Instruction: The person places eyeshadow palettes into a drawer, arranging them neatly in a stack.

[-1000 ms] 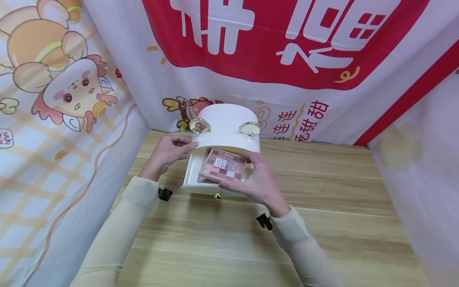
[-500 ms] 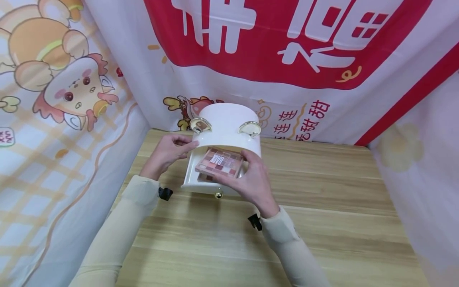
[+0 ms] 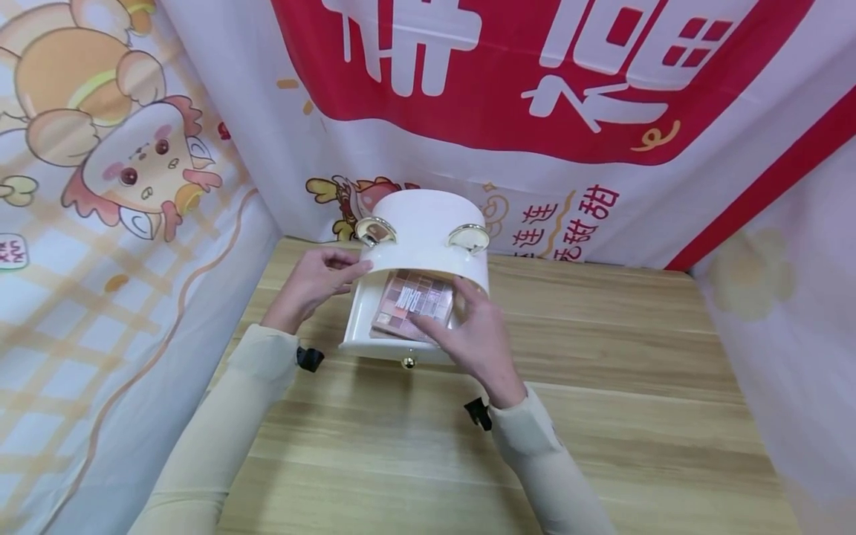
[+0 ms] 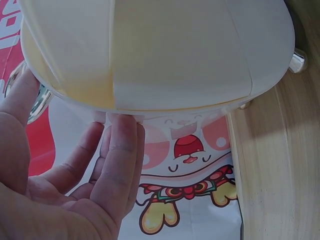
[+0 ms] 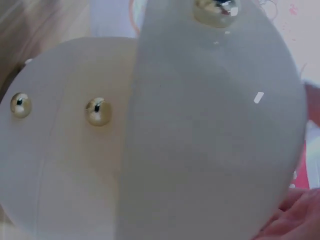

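- Nearest us, on the pale wood-grain table [image 3: 602,416], our two cream-sleeved forearms reached toward a small white box [image 3: 421,223].
- Our right hand [image 3: 471,338] lay with its fingers fairly straight on the eyeshadow palette [image 3: 414,303], which sat in the pulled-out drawer [image 3: 357,319] and was partly tucked under the box's body.
- We judged the palette just set down; the next move called for freeing the fingers and minding the gold knob [image 3: 407,362].
- Our left hand [image 3: 314,282] steadied the box's side, fingers straight against its glossy, rounded plastic.
- Beyond, gold curved handles [image 3: 466,236] topped the box, before a red-and-white cartoon cloth [image 3: 535,89].
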`<state>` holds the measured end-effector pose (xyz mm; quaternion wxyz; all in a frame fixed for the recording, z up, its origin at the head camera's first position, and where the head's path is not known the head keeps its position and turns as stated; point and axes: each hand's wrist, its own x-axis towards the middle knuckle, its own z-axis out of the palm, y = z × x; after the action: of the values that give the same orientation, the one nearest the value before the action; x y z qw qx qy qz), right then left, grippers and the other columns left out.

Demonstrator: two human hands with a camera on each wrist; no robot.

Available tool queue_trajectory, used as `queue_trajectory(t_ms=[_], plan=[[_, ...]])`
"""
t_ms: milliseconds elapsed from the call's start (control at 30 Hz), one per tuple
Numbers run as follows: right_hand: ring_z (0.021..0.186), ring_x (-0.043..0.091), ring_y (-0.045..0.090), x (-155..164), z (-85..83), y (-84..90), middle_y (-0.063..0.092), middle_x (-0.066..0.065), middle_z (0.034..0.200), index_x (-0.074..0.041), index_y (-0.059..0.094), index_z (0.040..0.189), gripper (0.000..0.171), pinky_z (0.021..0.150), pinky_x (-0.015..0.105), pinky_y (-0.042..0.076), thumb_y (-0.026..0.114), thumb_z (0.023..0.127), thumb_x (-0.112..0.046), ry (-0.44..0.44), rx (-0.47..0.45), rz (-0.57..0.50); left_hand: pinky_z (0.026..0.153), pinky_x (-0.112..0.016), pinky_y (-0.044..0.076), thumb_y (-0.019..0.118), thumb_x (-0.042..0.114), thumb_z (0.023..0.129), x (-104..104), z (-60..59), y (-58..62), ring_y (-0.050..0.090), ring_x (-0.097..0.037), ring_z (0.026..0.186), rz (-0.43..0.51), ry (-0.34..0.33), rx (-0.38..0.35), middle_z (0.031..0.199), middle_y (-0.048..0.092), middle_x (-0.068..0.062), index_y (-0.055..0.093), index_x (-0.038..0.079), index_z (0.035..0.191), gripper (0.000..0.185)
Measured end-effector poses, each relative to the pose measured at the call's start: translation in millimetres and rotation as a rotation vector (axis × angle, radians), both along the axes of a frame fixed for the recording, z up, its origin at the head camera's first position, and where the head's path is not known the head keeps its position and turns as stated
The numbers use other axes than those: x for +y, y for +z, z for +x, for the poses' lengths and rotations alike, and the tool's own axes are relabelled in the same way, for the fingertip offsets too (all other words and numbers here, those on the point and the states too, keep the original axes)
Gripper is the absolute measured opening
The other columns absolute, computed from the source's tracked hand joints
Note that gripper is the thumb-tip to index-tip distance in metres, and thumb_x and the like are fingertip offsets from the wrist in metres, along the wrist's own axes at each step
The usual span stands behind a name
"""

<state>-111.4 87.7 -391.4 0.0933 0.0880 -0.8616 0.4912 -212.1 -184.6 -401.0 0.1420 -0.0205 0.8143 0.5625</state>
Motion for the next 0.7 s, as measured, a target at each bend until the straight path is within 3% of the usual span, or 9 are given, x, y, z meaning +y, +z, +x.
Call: queue_trajectory(t_ms=[233, 367, 500, 700], plan=[[0.124, 0.031, 0.058, 10, 12.5, 7.6, 0.062, 0.018, 0.133, 0.003, 0.061, 0.132, 0.054, 0.107, 0.043, 0.046, 0.077, 0.09, -0.027, -0.017, -0.037, -0.241, 0.088, -0.04, 0.059, 0.083, 0.047, 0.081, 1, 0.6, -1.1, 0.062, -0.032, 0.102, 0.007, 0.006, 0.005, 0.118, 0.059, -0.019, 0.06, -0.002, 0.128, 0.071], [0.111, 0.034, 0.064, 15, 20.0, 13.6, 0.065, 0.026, 0.122, 0.01, 0.06, 0.128, 0.042, 0.099, 0.039, 0.053, 0.073, 0.093, -0.009, -0.008, -0.086, -0.484, 0.085, -0.037, 0.06, 0.082, 0.048, 0.081, 0, 0.9, -1.3, 0.062, -0.032, 0.102, 0.005, 0.006, 0.007, 0.118, 0.059, -0.018, 0.06, -0.002, 0.127, 0.072], [0.1, 0.038, 0.068, 20, 27.1, 16.4, 0.066, 0.031, 0.113, 0.017, 0.056, 0.126, 0.033, 0.089, 0.04, 0.058, 0.062, 0.095, 0.005, 0.097, -0.127, -0.722, 0.084, -0.036, 0.06, 0.083, 0.048, 0.081, 0, 1.3, -1.7, 0.062, -0.033, 0.101, 0.007, 0.009, 0.004, 0.117, 0.059, -0.019, 0.06, -0.002, 0.126, 0.071], [0.092, 0.03, 0.072, 24, 41.6, 13.8, 0.07, 0.028, 0.108, 0.022, 0.054, 0.122, 0.031, 0.083, 0.04, 0.061, 0.056, 0.099, 0.001, 0.189, -0.188, -0.811, 0.084, -0.035, 0.06, 0.083, 0.046, 0.081, 0, 1.1, -1.0, 0.062, -0.032, 0.103, 0.009, 0.012, 0.0, 0.118, 0.06, -0.018, 0.06, -0.001, 0.127, 0.07]])
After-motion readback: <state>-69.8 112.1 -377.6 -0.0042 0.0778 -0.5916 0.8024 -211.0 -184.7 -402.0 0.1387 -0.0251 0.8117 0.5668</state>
